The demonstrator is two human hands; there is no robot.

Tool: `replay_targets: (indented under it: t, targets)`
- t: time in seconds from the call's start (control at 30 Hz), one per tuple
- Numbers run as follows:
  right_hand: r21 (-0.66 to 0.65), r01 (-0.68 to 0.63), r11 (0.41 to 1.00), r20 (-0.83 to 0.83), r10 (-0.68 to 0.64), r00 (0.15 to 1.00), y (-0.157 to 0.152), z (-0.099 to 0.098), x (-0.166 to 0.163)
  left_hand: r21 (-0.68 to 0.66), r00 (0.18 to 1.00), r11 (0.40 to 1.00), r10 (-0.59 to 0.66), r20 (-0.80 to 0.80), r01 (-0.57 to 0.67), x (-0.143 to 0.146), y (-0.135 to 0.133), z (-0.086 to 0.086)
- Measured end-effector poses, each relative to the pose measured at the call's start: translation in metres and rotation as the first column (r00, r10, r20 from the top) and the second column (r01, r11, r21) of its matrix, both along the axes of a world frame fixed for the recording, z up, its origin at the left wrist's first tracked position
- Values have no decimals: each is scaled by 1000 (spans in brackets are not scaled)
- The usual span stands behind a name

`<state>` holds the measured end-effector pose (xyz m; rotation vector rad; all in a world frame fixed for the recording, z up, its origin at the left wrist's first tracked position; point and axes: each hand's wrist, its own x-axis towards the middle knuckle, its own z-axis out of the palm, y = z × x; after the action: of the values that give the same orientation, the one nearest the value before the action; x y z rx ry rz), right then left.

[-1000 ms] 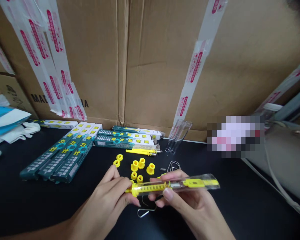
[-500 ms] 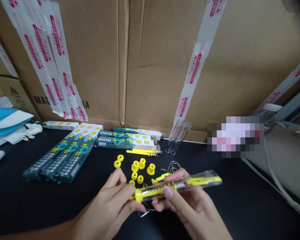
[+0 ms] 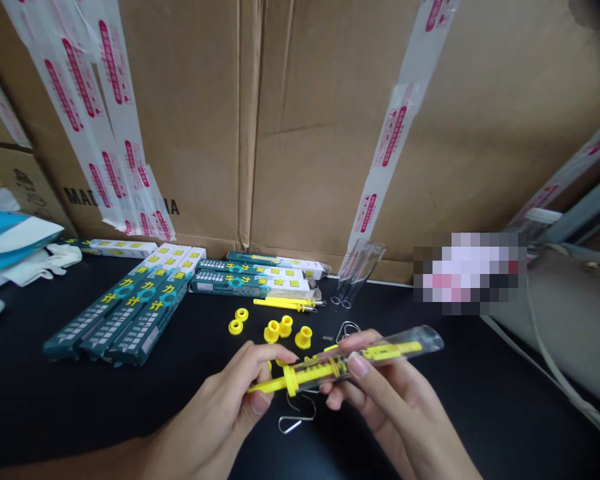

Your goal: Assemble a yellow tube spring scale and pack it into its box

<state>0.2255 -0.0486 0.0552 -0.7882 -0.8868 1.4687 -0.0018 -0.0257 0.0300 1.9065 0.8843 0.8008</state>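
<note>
Both hands hold one clear plastic tube (image 3: 405, 343) with a yellow scale strip (image 3: 310, 372) inside it, above the black table. My left hand (image 3: 235, 407) pinches the yellow end of the strip, which sticks out of the tube's left end. My right hand (image 3: 385, 393) is closed round the tube's middle, thumb on top. The tube slopes up to the right. Under the hands lies a bent wire hook (image 3: 295, 420).
Loose yellow caps (image 3: 280, 328) and rings (image 3: 239, 321) lie just beyond the hands, with a small spring (image 3: 327, 338) and wire hooks (image 3: 347, 328). Green boxes (image 3: 130, 310) lie at the left and centre (image 3: 250, 283). Spare clear tubes (image 3: 357, 273) lean on the big cardboard cartons (image 3: 305, 133).
The yellow strip has slid out to the left, so more of it shows outside the tube. The hands and tube have risen slightly, uncovering more of the wire hook.
</note>
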Motion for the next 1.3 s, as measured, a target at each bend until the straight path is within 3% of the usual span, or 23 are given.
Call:
replay_targets:
  t: [0.23,0.47,0.7,0.8,0.93,1.2,1.3]
  targets:
    - [-48,17,999,-30,-18,999,-2,3,-1,-169,962,979,-63,265,111,1,-2,9]
    - [-12,-183,983,-22,183,983,-5,-6,-1,-179,985,983,-1,173,32,1,-1,12]
    - [-22,-177,984,-34,177,984,-6,-4,-9,-86,947,973,-185,261,214,-9,-4,6]
    - [-44,-175,984,-8,175,985,-7,-3,-14,-133,931,950,-240,274,284,-13,-6,6]
    - [-65,-163,985,51,166,985,-6,-7,-20,-233,972,951,-167,167,203,-18,-13,6]
    - [-183,-235,955,115,258,959,-8,-4,-36,-236,990,970,85,110,-57,-10,-12,10]
    - [-200,-281,939,106,306,946,-11,-1,-41,-233,987,969,109,115,-79,-9,-10,9]
